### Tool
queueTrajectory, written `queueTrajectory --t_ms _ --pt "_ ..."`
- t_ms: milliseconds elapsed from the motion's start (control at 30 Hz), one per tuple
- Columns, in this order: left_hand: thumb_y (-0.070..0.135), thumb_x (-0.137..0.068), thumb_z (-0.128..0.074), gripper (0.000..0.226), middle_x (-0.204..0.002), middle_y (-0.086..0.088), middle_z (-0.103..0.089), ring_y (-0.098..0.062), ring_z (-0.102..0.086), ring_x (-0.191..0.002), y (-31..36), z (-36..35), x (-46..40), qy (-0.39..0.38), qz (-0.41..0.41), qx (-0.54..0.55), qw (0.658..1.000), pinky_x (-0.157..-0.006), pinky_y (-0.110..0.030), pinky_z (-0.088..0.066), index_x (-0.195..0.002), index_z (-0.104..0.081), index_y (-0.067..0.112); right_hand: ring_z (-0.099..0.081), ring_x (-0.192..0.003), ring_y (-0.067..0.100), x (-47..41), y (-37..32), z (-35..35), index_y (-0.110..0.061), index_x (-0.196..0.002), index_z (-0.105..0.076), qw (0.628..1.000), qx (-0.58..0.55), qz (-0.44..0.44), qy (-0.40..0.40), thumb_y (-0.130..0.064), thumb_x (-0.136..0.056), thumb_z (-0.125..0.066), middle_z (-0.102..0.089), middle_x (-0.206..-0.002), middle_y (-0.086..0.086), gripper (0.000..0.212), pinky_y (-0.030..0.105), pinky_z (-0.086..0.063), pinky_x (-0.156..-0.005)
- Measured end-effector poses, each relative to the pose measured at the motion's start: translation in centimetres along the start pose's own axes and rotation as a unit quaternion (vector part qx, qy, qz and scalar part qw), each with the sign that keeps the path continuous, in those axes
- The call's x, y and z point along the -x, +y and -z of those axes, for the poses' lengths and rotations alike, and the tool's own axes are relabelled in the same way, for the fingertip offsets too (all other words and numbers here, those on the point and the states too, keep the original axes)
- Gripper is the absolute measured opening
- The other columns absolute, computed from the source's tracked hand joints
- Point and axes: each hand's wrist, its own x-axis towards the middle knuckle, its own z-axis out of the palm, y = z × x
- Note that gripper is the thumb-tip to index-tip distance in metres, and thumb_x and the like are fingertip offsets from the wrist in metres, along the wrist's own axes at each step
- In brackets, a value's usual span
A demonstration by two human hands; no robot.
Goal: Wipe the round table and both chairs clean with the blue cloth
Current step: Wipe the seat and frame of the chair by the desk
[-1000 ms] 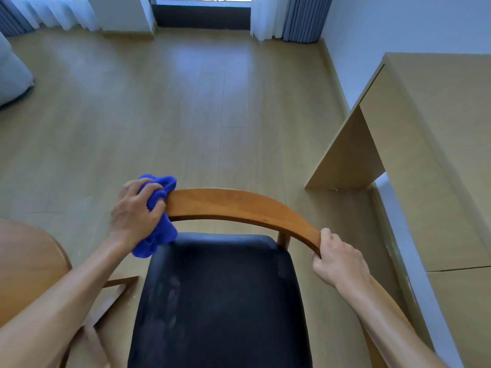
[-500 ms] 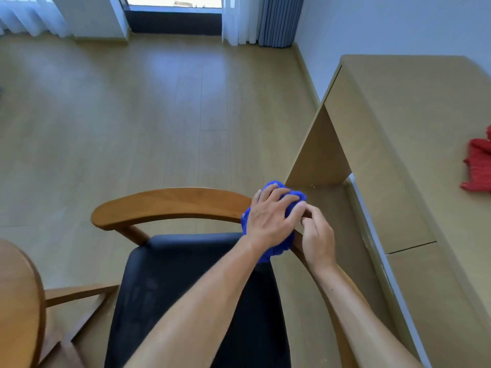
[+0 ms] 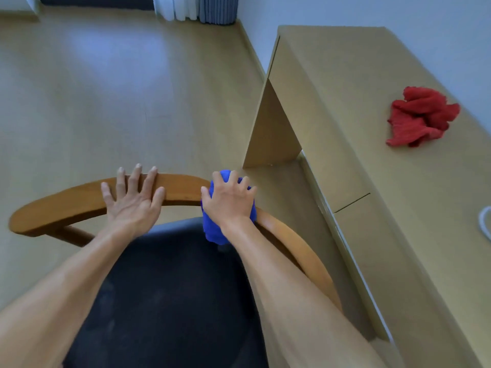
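A wooden chair with a curved backrest rail (image 3: 66, 205) and a dark padded seat (image 3: 172, 288) stands right below me. The blue cloth (image 3: 212, 229) is bunched over the right part of the rail. My right hand (image 3: 228, 200) grips it from above and presses it on the wood. Further left on the same rail, my left hand (image 3: 132, 200) lies flat with its fingers spread and nothing in it. The round table and the second chair are out of view.
A long light-wood desk (image 3: 372, 181) runs along the wall close to the chair's right side. On it lie a crumpled red cloth (image 3: 422, 116) and, at the right edge, a white cable (image 3: 485, 224). Wooden floor stretches beyond the chair.
The blue cloth went rightward along the rail in my left hand, then passed to my right hand. My left hand let go and now lies flat on the rail. The view shifted right.
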Motion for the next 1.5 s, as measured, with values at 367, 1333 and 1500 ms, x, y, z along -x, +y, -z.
queueTrajectory --t_ms 367,1333,1500 --pt "0.058 -0.095 -0.005 0.060 -0.160 0.005 0.010 -0.025 0.019 -0.145 0.5 0.2 0.3 -0.017 0.007 -0.027 0.999 -0.112 -0.053 0.015 -0.150 0.005 0.037 -0.055 -0.094 0.031 15.0 12.8 6.3 -0.027 -0.127 -0.052 0.983 0.006 -0.185 -0.002 -0.049 -0.092 -0.045 -0.055 -0.114 0.009 0.041 0.038 -0.046 -0.076" --pt "0.079 -0.081 -0.013 0.076 -0.157 -0.010 0.020 -0.041 0.027 -0.139 14.1 -1.0 4.6 -0.064 -0.110 -0.070 0.989 -0.107 -0.067 0.011 -0.148 -0.009 0.041 -0.040 -0.115 0.017 20.9 15.2 6.1 -0.039 -0.138 -0.014 0.971 -0.096 -0.215 -0.034 -0.066 -0.063 -0.069 -0.025 -0.132 -0.004 0.097 0.031 -0.043 -0.091" --pt "0.081 -0.076 -0.005 0.083 -0.158 -0.009 0.020 -0.041 0.026 -0.140 14.0 -1.4 4.3 -0.063 -0.107 -0.081 0.989 -0.107 -0.068 0.011 -0.148 -0.010 0.040 -0.047 -0.107 0.028 12.8 13.6 5.9 -0.030 -0.133 -0.036 0.990 -0.021 -0.137 -0.042 -0.057 -0.071 -0.066 -0.040 -0.127 0.006 0.073 0.038 -0.041 -0.087"
